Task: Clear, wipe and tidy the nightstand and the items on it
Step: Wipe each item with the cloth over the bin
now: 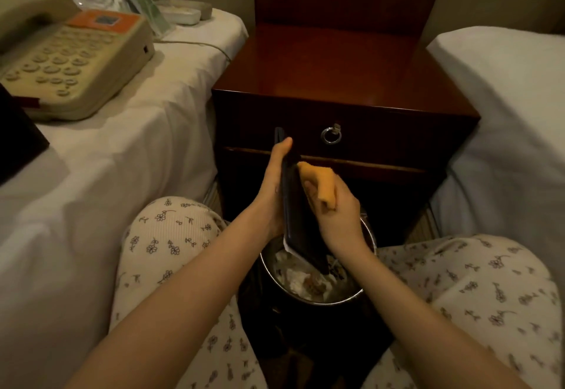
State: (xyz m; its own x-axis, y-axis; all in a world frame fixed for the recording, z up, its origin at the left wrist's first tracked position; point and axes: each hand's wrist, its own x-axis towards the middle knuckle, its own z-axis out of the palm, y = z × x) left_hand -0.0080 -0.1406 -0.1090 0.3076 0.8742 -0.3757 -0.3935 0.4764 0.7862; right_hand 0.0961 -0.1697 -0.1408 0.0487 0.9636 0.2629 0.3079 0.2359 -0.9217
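Left hand (270, 187) is curled round tray (301, 223) over bin (351, 295), right hand (339, 214) round cloth (321, 180); tray could be knocked in by hard wiping.

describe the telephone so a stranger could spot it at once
Start at the white-sheeted bed left of the dark wooden nightstand. On it lies a beige push-button desk telephone. Only it carries an orange label and a keypad, unlike the plastic packets behind it.

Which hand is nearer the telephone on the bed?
Left. The left hand grips the dark tray right of the telephone; the right hand, with the orange cloth, is farther right.
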